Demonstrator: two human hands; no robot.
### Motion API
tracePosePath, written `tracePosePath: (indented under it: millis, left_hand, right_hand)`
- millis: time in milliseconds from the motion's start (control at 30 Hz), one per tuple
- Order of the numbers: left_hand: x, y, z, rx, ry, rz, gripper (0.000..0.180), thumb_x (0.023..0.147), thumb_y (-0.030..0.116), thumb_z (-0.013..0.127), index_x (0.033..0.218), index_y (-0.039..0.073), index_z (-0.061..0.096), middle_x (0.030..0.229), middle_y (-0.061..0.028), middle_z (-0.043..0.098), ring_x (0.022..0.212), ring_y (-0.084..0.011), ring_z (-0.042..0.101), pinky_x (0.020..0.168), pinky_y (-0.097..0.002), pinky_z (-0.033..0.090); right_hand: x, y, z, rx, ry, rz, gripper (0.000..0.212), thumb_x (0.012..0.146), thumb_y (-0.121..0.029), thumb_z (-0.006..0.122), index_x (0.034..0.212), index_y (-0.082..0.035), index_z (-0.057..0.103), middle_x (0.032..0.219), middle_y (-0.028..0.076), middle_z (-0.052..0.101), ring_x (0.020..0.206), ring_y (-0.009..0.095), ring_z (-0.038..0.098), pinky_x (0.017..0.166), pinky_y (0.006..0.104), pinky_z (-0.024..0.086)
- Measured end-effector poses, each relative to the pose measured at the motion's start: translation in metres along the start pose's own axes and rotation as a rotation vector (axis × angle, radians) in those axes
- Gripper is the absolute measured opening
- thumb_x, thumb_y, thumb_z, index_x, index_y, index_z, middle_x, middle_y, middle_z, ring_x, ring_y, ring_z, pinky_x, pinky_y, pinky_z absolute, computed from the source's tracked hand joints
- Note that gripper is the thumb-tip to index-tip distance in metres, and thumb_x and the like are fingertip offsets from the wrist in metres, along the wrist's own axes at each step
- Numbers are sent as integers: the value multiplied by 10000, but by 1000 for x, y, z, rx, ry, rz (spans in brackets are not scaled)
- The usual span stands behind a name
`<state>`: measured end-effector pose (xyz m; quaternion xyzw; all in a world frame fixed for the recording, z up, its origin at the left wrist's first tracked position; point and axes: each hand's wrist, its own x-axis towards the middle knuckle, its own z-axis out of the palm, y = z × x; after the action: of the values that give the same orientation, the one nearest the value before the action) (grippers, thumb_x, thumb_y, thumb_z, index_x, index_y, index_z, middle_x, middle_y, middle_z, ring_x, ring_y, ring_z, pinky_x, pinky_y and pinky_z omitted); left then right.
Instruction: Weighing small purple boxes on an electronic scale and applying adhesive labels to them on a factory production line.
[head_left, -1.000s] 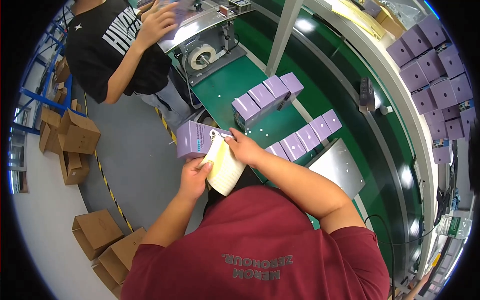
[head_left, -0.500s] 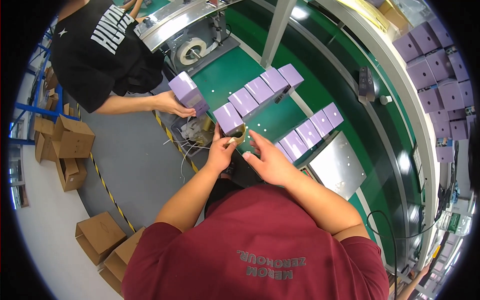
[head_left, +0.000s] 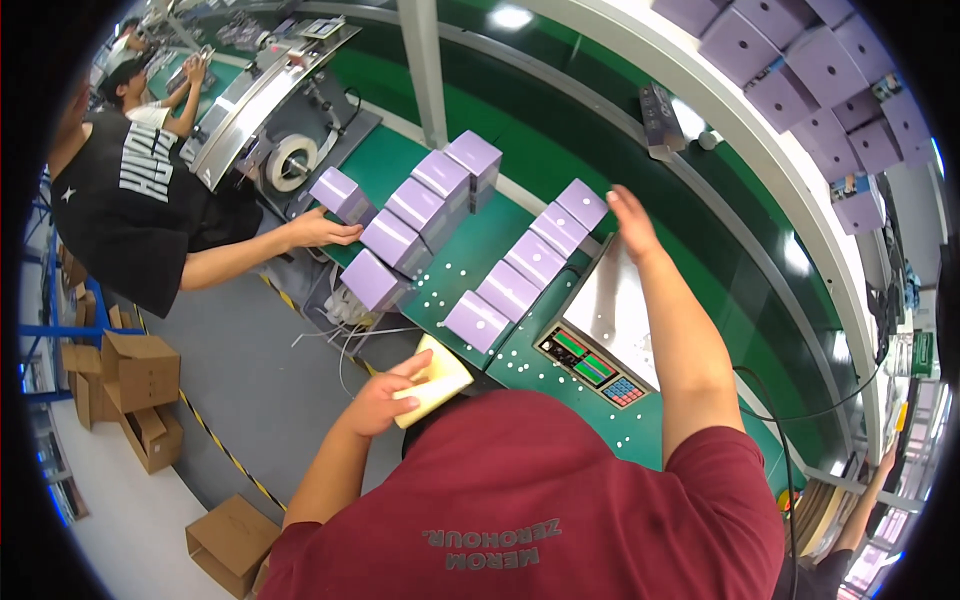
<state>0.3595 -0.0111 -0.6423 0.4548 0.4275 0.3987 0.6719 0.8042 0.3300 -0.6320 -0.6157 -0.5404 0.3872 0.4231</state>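
Observation:
My left hand grips a pale yellow sheet of paper, curved between thumb and fingers, just off the near table edge. Stretched far forward, my right hand has its fingers extended beside the farthest lilac box of the right-hand row. Whether the fingertips touch that box I cannot tell. Several boxes in this row carry small white dots on their upper faces. A second row of lilac boxes stands to the left. At its left side, a co-worker's hand is on another lilac box.
A weighing scale with a keypad and metal plate lies under my right forearm. White dots are scattered over the green tabletop. A metal post rises behind the rows. Lilac boxes are stacked at upper right; cardboard cartons stand at left.
My right hand has moved away from my left, forward and right to the far end of the right row. My left hand has drawn back toward me with the yellow sheet.

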Motion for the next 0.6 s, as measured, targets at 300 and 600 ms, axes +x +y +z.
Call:
tracePosePath:
  millis: [300,600]
  left_hand:
    - [55,3,66,-217,160,39,308,950,20,656,1228,-109,692,1606,-154,441,1447,-295,493,1192,-440,391]
    - [154,149,109,171,-258,190,271,902,187,753,1010,-62,755,1674,-281,352,1571,-357,330,1220,-459,314]
  right_hand:
    - [-32,-8,1,-59,-374,-25,527,1057,-456,600,1332,-17,692,1235,134,743,1114,251,663,1010,417,504]
    - [-215,-45,-171,80,327,56,461,1082,-390,573,1298,-5,708,1073,191,769,977,294,726,908,386,535]
